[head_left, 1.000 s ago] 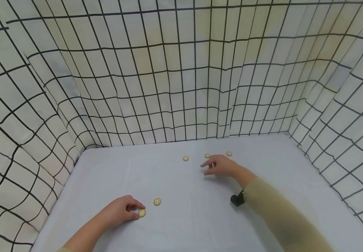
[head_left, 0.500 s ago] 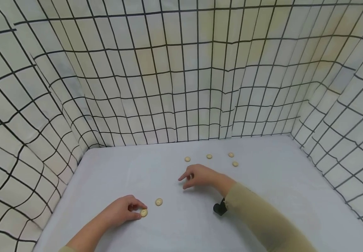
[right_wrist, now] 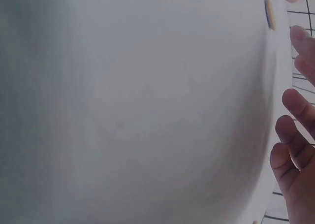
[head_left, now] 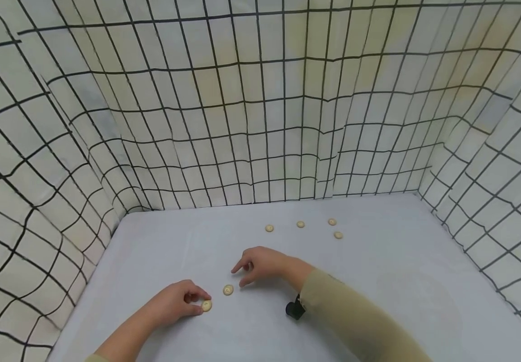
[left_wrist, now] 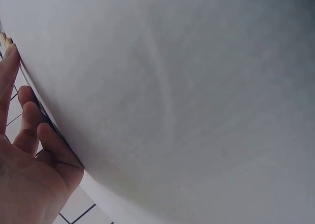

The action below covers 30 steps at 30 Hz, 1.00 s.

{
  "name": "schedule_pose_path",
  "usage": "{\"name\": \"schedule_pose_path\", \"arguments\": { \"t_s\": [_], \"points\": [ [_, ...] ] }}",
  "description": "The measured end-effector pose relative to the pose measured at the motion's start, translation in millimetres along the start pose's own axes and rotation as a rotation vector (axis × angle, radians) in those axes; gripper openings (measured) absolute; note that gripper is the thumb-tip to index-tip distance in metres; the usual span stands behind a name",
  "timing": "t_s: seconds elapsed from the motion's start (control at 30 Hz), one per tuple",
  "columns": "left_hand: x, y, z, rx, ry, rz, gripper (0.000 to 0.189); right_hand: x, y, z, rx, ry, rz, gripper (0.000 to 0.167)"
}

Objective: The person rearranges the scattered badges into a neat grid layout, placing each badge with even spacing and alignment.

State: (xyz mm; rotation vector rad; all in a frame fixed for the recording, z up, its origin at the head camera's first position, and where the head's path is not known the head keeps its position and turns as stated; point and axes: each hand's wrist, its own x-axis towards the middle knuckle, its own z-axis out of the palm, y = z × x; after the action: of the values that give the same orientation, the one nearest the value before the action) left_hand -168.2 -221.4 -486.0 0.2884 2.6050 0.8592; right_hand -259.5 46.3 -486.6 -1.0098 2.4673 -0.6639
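My left hand [head_left: 172, 304] pinches the edge of a round, pale-yellow button-like disc [head_left: 206, 305] between thumb and fingers, low at the tabletop. In the left wrist view the thumb and fingers of that hand [left_wrist: 37, 160] show at the left edge, with a bit of disc at the tip. A second disc [head_left: 228, 290] lies flat just to the right. Over it, slightly to its right, hovers my right hand [head_left: 262, 266], thumb and forefinger apart and nothing between them. The right wrist view shows a disc [right_wrist: 269, 14] edge-on beyond the spread fingers [right_wrist: 298, 103].
Several more discs lie at the back of the white tabletop [head_left: 188, 241]: one left [head_left: 269, 228], one in the middle [head_left: 301, 224], two at right, the nearer disc [head_left: 338, 235] below the other [head_left: 332, 221]. Black-lined white cloth walls [head_left: 224, 125] enclose the back and sides.
My right hand has moved left and nearer from the back right, coming up to the second disc. One disc at back right, hidden before, now shows. My left hand stays where it was.
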Motion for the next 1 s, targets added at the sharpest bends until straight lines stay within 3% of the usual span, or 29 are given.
{"name": "schedule_pose_path", "arguments": {
  "t_s": [0.33,0.7,1.0],
  "points": [
    [-1.3,-1.5,-3.1,-0.011,-0.012,0.073,0.022,12.9,-8,14,-0.052,-0.035,-0.06,0.031],
    [-0.4,-2.5,-2.0,0.0,-0.005,0.021,0.023,15.4,-20,18,-0.17,-0.055,-0.079,0.03],
    [-1.8,-0.7,-1.4,-0.003,0.002,0.008,0.023,17.5,-18,21,-0.167,-0.056,-0.063,0.026]
  ]
}}
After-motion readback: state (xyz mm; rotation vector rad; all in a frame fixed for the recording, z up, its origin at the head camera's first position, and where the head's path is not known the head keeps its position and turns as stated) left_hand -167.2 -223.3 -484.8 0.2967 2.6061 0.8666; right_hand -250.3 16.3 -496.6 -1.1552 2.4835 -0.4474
